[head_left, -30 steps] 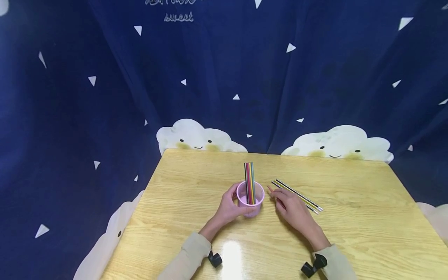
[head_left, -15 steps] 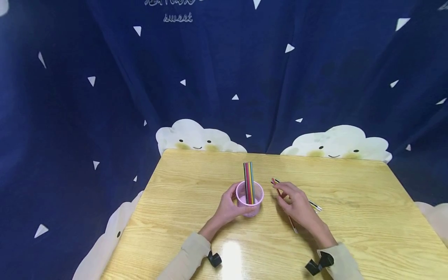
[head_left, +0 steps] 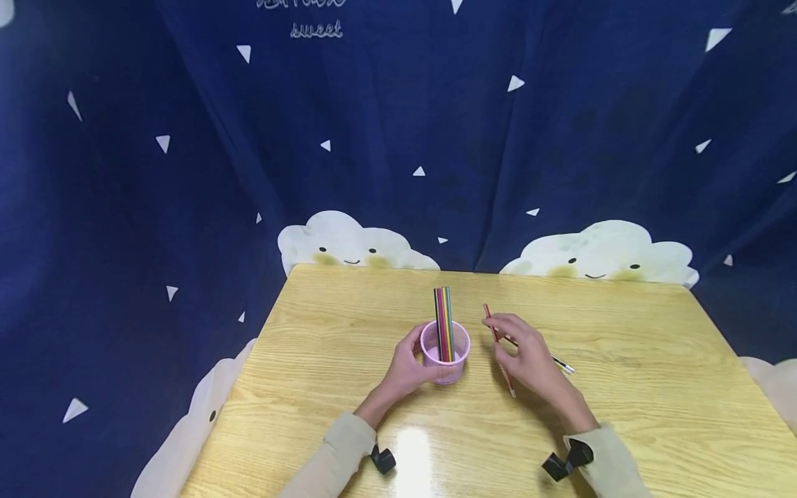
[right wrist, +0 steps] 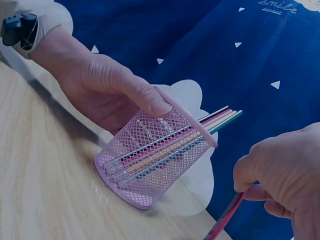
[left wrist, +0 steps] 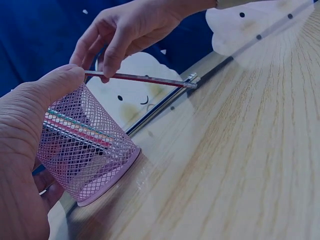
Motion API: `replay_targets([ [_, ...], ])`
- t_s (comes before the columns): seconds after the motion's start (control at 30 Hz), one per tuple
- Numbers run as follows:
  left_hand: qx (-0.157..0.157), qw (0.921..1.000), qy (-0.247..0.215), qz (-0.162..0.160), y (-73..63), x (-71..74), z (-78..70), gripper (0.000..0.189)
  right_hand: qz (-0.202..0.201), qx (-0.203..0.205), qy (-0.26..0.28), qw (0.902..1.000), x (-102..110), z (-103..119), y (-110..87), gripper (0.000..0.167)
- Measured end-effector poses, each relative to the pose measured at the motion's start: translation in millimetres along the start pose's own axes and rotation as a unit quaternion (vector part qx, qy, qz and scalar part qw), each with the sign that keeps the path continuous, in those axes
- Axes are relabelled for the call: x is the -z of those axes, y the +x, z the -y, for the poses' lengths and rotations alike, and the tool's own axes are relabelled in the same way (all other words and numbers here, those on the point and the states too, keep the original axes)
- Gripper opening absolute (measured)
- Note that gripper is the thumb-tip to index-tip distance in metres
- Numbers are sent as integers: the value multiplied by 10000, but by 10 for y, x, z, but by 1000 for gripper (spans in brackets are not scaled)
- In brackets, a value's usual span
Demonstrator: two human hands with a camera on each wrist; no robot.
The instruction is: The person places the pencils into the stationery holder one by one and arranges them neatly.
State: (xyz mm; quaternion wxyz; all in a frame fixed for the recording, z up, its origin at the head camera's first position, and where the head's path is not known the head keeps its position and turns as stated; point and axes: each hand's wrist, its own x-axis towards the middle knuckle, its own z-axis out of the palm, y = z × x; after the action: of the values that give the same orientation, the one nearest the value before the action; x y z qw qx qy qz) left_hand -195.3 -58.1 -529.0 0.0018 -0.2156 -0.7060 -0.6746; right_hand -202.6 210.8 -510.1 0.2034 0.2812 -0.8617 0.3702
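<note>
A pink mesh pencil cup stands on the table with several pencils leaning in it, black, red, yellow and blue among them. My left hand grips the cup from the left, thumb across its front, as the right wrist view also shows. To the right of the cup, my right hand pinches a red pencil between thumb and fingers. That pencil slants, its pale end toward me. Behind and under the right hand lie other pencils, dark-striped and partly hidden by it.
The wooden table reaches back to a dark blue curtain with white triangles and smiling clouds. A bright light reflection lies on the table near its front. Each wrist wears a small black camera.
My right hand has picked the red pencil up and turned it more upright, shifting it slightly away from me. My left hand and the cup have stayed in place.
</note>
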Motion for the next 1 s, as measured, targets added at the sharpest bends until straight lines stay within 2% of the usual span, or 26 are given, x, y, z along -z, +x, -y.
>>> replay_targets([
  [0.23,-5,9999,134,-45,45,-7,327,89,-314,340,21,9989,2,-12,89,53],
  [0.3,10,9999,162,-20,48,3,362,89,-378,393,49,9985,10,-3,121,55],
  [0.43,101,9998,185,36,51,20,386,89,-463,372,78,9982,49,45,207,57],
  [0.7,62,9997,227,4,55,32,386,89,-565,424,204,9973,148,203,461,58],
  [1.0,45,9997,221,11,34,28,385,89,-1140,453,507,9912,201,415,647,49],
])
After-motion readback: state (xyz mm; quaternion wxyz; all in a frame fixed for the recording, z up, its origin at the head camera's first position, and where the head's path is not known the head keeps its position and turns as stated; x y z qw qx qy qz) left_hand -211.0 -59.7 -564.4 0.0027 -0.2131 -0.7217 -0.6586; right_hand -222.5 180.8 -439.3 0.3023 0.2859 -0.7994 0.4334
